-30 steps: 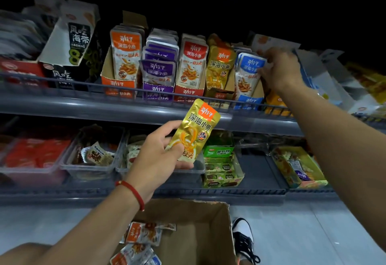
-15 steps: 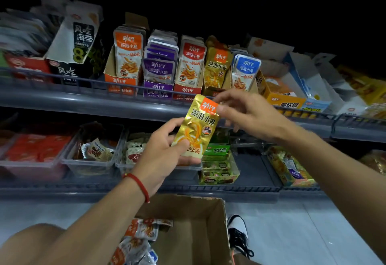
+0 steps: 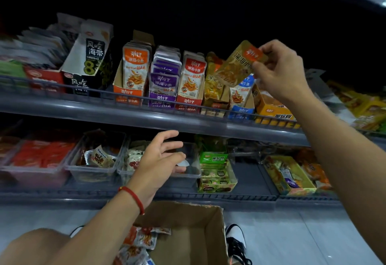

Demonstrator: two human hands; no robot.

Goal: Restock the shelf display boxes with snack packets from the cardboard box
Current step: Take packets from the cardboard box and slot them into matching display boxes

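Observation:
My right hand (image 3: 281, 70) pinches a gold snack packet (image 3: 236, 66) by its top corner, tilted, just above the gold display box (image 3: 215, 97) on the upper shelf. My left hand (image 3: 160, 160), with a red string on the wrist, hangs in front of the lower shelf with spread fingers and holds nothing. Orange (image 3: 129, 93), purple (image 3: 163, 97), red (image 3: 189, 99) and blue (image 3: 240, 108) display boxes stand in a row beside the gold one, each with upright packets. The open cardboard box (image 3: 194, 237) sits on the floor below, with several packets (image 3: 142, 241) in its left side.
A wire rail (image 3: 83, 93) runs along the upper shelf's front edge. Clear plastic bins (image 3: 94, 172) and a green snack box (image 3: 215, 172) stand on the lower shelf. A black-and-white seaweed carton (image 3: 92, 55) stands at upper left. My shoe (image 3: 236, 241) is beside the cardboard box.
The gold packet passed from my left hand to my right, which lifted it up and right to the gold display box. My left hand let go and dropped lower.

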